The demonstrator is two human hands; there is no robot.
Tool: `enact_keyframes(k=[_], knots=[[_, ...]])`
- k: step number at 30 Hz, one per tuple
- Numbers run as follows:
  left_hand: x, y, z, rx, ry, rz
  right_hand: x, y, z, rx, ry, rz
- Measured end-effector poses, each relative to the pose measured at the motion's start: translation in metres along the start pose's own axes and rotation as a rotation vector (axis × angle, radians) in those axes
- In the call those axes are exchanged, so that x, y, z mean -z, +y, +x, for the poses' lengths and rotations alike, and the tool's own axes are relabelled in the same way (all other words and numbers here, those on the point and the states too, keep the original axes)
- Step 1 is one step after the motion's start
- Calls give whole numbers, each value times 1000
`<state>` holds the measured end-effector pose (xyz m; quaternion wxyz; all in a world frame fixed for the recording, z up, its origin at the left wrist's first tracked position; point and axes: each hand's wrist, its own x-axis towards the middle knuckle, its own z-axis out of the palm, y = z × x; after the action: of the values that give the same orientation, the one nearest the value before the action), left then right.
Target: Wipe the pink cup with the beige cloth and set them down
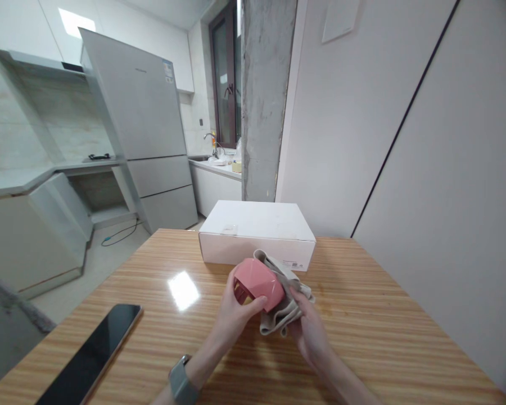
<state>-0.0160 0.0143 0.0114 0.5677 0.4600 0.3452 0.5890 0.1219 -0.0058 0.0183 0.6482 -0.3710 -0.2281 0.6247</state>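
We record the left hand (236, 318) at lower centre, fingers held close together and curled around a pink faceted container (258, 284), with the thumb along its lower edge. The container is held above the table, its opening turned toward the lower left. We see the right hand (310, 332) gripping a bunched beige cloth (280, 306), its fingers curled into the folds and the cloth touching the container's right side. A wristwatch (181, 381) sits on the left wrist.

Just beyond the hands, a white cardboard box (257, 233) lies on the wooden table (362, 320), its near wall close behind the cloth. A black phone (90, 354) lies at lower left, well apart from the hands. A tall fridge (137, 124) stands at upper left.
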Motion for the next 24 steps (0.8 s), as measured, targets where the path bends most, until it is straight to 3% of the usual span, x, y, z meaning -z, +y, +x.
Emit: enact_keyframes(k=[5,9,12,16,21,24], knots=[[-1,13,-7,14,-66,180,2,2,-1,4,-33,22],[0,20,-10,-219,-94,428,2,1,-2,5,-50,34],[-1,19,-12,-281,-108,486,2,1,-1,17,-15,31],[-4,16,-13,-173,-115,344,2,1,0,-19,-21,-1],[-2,9,-6,10,12,119,1,4,-1,-39,-1,-38],[-1,6,-4,53,-10,76,1,6,-1,-47,4,-60]])
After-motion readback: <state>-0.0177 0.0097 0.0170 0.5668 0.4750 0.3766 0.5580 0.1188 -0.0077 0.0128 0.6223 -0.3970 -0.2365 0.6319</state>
